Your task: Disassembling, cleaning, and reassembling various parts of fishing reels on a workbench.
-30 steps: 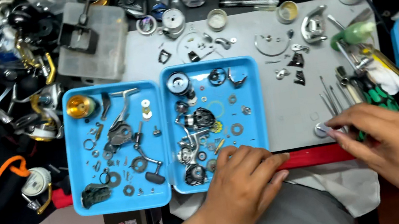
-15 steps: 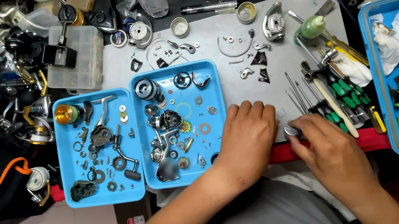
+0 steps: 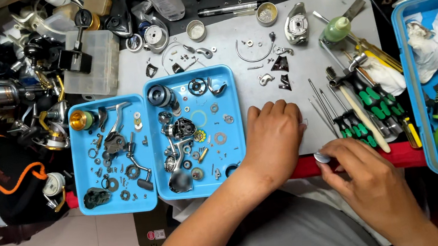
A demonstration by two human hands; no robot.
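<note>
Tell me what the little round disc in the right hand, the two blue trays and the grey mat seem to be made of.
The disc, pinched by the right hand, looks like bare metal: silvery with a bright glint. The blue trays look like moulded plastic, with even colour and rounded rims. The grey mat under the left hand is matte and flat, probably rubber or soft plastic.
</note>
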